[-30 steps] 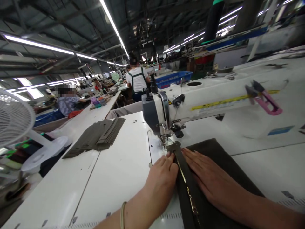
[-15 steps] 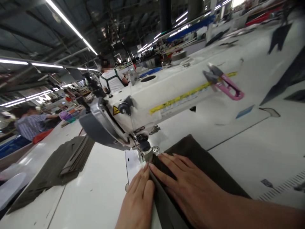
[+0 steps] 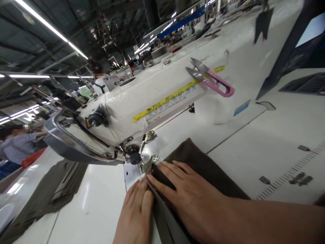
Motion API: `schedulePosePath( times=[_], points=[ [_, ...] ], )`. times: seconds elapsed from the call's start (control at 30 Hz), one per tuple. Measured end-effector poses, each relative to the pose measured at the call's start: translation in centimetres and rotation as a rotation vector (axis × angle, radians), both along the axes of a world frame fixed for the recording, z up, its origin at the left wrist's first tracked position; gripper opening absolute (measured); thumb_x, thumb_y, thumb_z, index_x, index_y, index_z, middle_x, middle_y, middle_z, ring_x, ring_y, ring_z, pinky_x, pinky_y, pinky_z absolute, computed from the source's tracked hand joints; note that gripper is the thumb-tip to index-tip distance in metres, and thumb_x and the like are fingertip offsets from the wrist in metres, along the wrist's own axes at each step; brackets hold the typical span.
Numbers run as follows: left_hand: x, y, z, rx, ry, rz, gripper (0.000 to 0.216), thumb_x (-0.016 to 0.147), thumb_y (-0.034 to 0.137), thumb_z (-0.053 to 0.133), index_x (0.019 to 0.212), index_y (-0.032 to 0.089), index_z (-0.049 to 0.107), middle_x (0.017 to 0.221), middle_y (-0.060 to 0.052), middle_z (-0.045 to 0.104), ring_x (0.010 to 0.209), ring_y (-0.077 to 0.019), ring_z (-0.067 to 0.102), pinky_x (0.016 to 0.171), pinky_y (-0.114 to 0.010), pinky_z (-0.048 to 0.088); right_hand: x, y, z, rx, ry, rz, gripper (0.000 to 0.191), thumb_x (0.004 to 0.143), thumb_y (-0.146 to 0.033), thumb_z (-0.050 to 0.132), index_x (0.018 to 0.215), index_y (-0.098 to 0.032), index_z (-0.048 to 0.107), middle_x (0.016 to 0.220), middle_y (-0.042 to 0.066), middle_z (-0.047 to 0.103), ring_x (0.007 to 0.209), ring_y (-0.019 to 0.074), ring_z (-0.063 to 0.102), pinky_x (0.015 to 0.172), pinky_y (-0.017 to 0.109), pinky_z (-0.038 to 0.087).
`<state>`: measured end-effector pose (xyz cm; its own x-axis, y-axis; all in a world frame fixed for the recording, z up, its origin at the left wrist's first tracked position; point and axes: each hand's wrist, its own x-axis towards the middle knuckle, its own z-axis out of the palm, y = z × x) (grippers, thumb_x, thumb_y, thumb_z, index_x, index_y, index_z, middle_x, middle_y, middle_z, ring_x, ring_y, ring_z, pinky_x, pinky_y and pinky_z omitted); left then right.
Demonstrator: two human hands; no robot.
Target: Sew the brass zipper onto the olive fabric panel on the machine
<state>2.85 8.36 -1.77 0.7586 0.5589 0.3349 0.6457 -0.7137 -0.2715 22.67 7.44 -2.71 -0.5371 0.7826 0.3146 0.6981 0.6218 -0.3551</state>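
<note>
A dark olive fabric piece (image 3: 203, 166) lies on the white sewing table (image 3: 266, 142), its near end under the presser foot (image 3: 149, 162) of a white sewing machine (image 3: 142, 101). My right hand (image 3: 185, 196) lies flat on the fabric, fingers stretched toward the foot. My left hand (image 3: 135, 210) rests flat beside the fabric's left edge, fingertips close to the foot. The zipper seen before is hidden between my hands.
Pink-handled thread snips (image 3: 212, 79) lie on the machine's arm. A stack of olive fabric pieces (image 3: 48, 195) sits at the left of the table. Other people (image 3: 17, 145) work at benches further back. Dark cloth pieces (image 3: 262, 20) lie at the far right.
My view has swung right and closer to the machine. Both hands have stayed flat at the presser foot, sliding slightly forward with the fabric.
</note>
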Motion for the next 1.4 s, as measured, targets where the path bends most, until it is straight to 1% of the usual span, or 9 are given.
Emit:
schedulePosePath(
  times=[0.17,0.27,0.33,0.5,0.6,0.73,0.93,1.13,1.4],
  points=[
    [0.4,-0.4,0.3,-0.078,-0.08,0.003,0.029,0.089,0.009,0.03,0.106,0.011,0.053,0.123,-0.016,0.054,0.115,-0.024,0.052,0.089,-0.04,0.051,0.0,-0.2,-0.2,0.135,-0.097,0.015,0.052,0.085,-0.022,0.038,0.134,-0.005,0.038,0.139,0.02,0.035,0.129,0.0275,0.032,0.106,0.044,0.028],
    [0.5,-0.8,0.2,-0.108,-0.089,0.018,0.033,0.092,0.012,0.029,0.118,0.009,0.048,0.125,-0.016,0.053,0.117,-0.0227,0.05,0.092,-0.039,0.049,-0.2,-0.2,-0.8,0.283,-0.127,-0.007,0.051,0.083,-0.017,0.039,0.134,-0.009,0.04,0.138,0.016,0.039,0.127,0.0255,0.036,0.104,0.043,0.033],
    [0.7,-1.0,-0.2,-0.118,-0.119,0.025,0.033,0.094,0.014,0.028,0.118,0.01,0.05,0.124,-0.016,0.053,0.118,-0.0232,0.048,0.093,-0.041,0.048,-0.2,-0.2,-1.3,0.384,-0.124,-0.026,0.053,0.082,-0.012,0.038,0.135,-0.01,0.038,0.136,0.014,0.043,0.126,0.0234,0.039,0.102,0.041,0.036],
    [1.0,-1.3,-1.2,0.031,-0.309,0.092,0.029,0.093,0.014,0.033,0.102,0.012,0.06,0.104,-0.015,0.061,0.098,-0.0237,0.059,0.08,-0.041,0.052,-0.1,-0.2,-1.7,0.479,-0.208,0.037,0.056,0.079,-0.01,0.038,0.136,-0.007,0.036,0.136,0.015,0.043,0.127,0.0236,0.036,0.099,0.041,0.041],
    [0.8,-1.8,-1.0,0.019,-0.238,0.083,0.026,0.092,0.011,0.035,0.101,0.01,0.06,0.102,-0.013,0.062,0.096,-0.022,0.06,0.083,-0.038,0.051,-0.4,-0.2,-1.8,0.522,-0.257,0.08,0.056,0.079,-0.012,0.038,0.135,-0.006,0.036,0.137,0.016,0.041,0.128,0.0259,0.034,0.096,0.042,0.043],
    [0.2,-1.7,-0.3,-0.005,-0.223,0.136,0.025,0.091,0.01,0.036,0.098,0.01,0.06,0.104,-0.011,0.062,0.097,-0.0214,0.06,0.09,-0.039,0.048,-1.4,0.5,-1.8,0.583,-0.247,0.096,0.055,0.079,-0.011,0.037,0.134,-0.003,0.037,0.13,0.02,0.048,0.123,0.0273,0.041,0.092,0.043,0.047],
    [-0.5,0.6,0.2,-0.167,-0.18,0.172,0.021,0.086,0.008,0.046,0.103,0.008,0.058,0.106,-0.011,0.061,0.1,-0.0213,0.058,0.096,-0.04,0.043,-2.3,2.8,-2.1,0.563,-0.247,0.063,0.055,0.081,-0.009,0.035,0.136,0.0,0.032,0.125,0.022,0.052,0.119,0.0249,0.047,0.095,0.044,0.044],
    [-0.6,1.2,-0.6,-0.122,-0.219,0.157,0.021,0.09,0.011,0.041,0.101,0.008,0.058,0.104,-0.011,0.061,0.099,-0.021,0.058,0.091,-0.037,0.045,-1.8,3.3,-2.7,0.563,-0.211,0.102,0.063,0.079,-0.008,0.035,0.141,-0.002,0.021,0.128,0.019,0.05,0.119,0.0232,0.046,0.094,0.041,0.046],
    [-0.6,1.0,-0.6,-0.09,-0.222,0.145,0.029,0.093,0.01,0.03,0.101,0.009,0.058,0.105,-0.011,0.061,0.099,-0.0193,0.057,0.091,-0.036,0.045,-1.9,3.2,-2.2,0.563,-0.173,0.114,0.063,0.079,-0.009,0.036,0.141,-0.003,0.023,0.125,0.017,0.053,0.116,0.0235,0.049,0.092,0.041,0.047]
  ],
)
